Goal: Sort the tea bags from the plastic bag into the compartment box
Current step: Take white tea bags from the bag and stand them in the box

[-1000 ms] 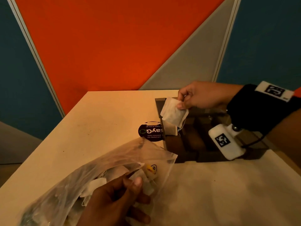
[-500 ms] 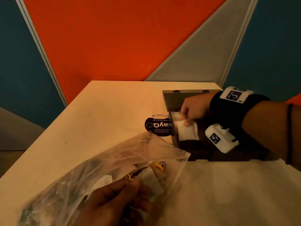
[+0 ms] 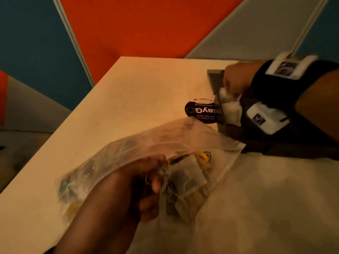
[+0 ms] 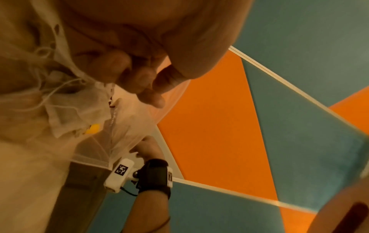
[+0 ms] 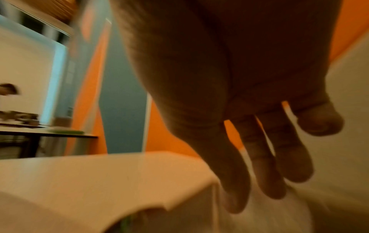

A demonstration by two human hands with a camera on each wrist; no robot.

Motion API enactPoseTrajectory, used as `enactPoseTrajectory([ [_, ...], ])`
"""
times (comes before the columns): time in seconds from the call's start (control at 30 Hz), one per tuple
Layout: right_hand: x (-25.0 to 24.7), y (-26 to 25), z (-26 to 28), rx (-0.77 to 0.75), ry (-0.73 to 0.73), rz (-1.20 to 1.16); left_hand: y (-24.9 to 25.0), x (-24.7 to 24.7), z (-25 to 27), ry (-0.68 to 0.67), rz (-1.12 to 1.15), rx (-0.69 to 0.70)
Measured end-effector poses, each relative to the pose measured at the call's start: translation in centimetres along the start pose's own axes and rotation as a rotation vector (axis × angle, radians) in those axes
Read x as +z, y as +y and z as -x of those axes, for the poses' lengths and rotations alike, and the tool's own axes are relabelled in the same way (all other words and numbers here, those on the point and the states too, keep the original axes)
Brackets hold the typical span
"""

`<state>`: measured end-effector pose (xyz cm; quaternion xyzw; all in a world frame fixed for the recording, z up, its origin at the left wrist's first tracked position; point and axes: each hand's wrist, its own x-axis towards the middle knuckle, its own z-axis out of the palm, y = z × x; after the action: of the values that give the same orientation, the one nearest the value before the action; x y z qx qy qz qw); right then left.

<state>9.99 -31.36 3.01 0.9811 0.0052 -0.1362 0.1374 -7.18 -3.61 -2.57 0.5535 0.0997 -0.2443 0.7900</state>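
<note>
Clear plastic bag (image 3: 146,154) lies on the pale tabletop (image 3: 128,92), mouth toward the compartment box (image 3: 256,142), crumpled and see-through. Inside: a heap of tea bags (image 3: 185,178), off-white paper sachets w/ thin white strings tangled over them, plus yellow tags (image 3: 202,155) near the mouth. Left wrist view shows the same sachets up close through the film, one flat and square, strings looping across it.

Left hand (image 3: 139,187) is inside the bag's open side, fingers (image 3: 156,182) curled round a bunch of sachets and strings.

Compartment box is dark, low, w/ a grey lid edge at the back; sits just beyond the bag's mouth, bag corner touching or nearly touching its front-left corner. A round black sticker (image 3: 200,110) w/ white and green print lies on the tabletop against the box's left wall.

Right hand (image 3: 236,79) is over the box's back-left compartment, above white tea bags (image 3: 231,109) standing in it, which look plump and slightly fanned. Right wrist view is blurred; fingers (image 5: 265,165) look straight, slightly spread, thumb apart, holding nothing, probably just clear of the bags below, but contact can't be confirmed.

Black wrist strap and white camera unit (image 3: 266,116) on the right wrist hang over the box. Wall panels behind: orange, teal, grey.
</note>
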Motion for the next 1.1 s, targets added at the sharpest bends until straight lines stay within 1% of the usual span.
enactPoseTrajectory([
  [0.07, -2.0, -0.2, 3.4, -0.016, 0.162, -0.104, 0.4, -0.3, -0.3, -0.062, 0.131, -0.088],
  [0.1, -3.2, -0.6, 5.1, -0.046, 0.246, -0.158, 0.5, -0.8, -0.3, -0.048, 0.180, -0.110],
  [0.13, -3.4, -1.0, 7.3, -0.077, 0.281, -0.207, 0.7, -1.0, -0.3, -0.052, 0.203, -0.114],
  [0.17, -3.5, -2.3, 9.6, -0.135, 0.238, -0.293, 0.7, -1.1, -0.2, -0.049, 0.207, -0.115],
  [0.27, -0.8, -6.1, 15.1, -0.333, -0.090, -0.420, 1.1, -0.6, 0.0, -0.053, 0.193, -0.099],
  [0.3, 0.4, -7.3, 16.1, -0.344, -0.175, -0.443, 1.1, -0.3, 0.0, -0.062, 0.178, -0.085],
  [0.33, 1.7, -8.3, 16.8, -0.345, -0.195, -0.433, 1.2, 0.0, 0.2, -0.070, 0.167, -0.076],
  [0.37, 2.9, -9.0, 17.0, -0.356, -0.152, -0.406, 1.1, 0.1, 0.2, -0.071, 0.166, -0.070],
  [0.47, 5.4, -10.5, 16.2, -0.398, 0.109, -0.314, 0.6, 0.2, 0.2, -0.022, 0.151, -0.054],
  [0.5, 5.9, -10.8, 15.8, -0.394, 0.156, -0.324, 0.4, 0.3, 0.3, 0.001, 0.147, -0.043],
  [0.53, 6.4, -11.0, 15.2, -0.385, 0.172, -0.343, 0.3, 0.3, 0.2, 0.027, 0.139, -0.039],
  [0.67, 7.0, -11.5, 14.5, -0.311, 0.119, -0.321, -0.2, 0.6, -0.2, 0.067, 0.099, -0.005],
  [0.77, 6.3, -11.5, 15.0, -0.255, 0.110, -0.359, -0.4, 0.7, -0.3, 0.073, -0.036, 0.063],
  [0.83, 5.6, -11.3, 15.5, -0.236, 0.126, -0.425, -0.6, 0.8, -0.2, 0.097, -0.186, 0.146],
  [0.93, 4.4, -10.7, 16.2, -0.232, 0.179, -0.526, -1.0, 1.2, -0.1, 0.122, -0.505, 0.310],
  [1.0, 3.9, -10.5, 16.2, -0.222, 0.234, -0.585, -1.2, 1.4, -0.3, 0.077, -0.732, 0.437],
  [1.03, 3.8, -10.4, 16.2, -0.218, 0.258, -0.608, -1.3, 1.5, -0.5, 0.047, -0.823, 0.464],
  [1.1, 3.6, -10.5, 16.2, -0.216, 0.283, -0.633, -1.4, 1.8, -0.9, 0.011, -0.951, 0.447],
])
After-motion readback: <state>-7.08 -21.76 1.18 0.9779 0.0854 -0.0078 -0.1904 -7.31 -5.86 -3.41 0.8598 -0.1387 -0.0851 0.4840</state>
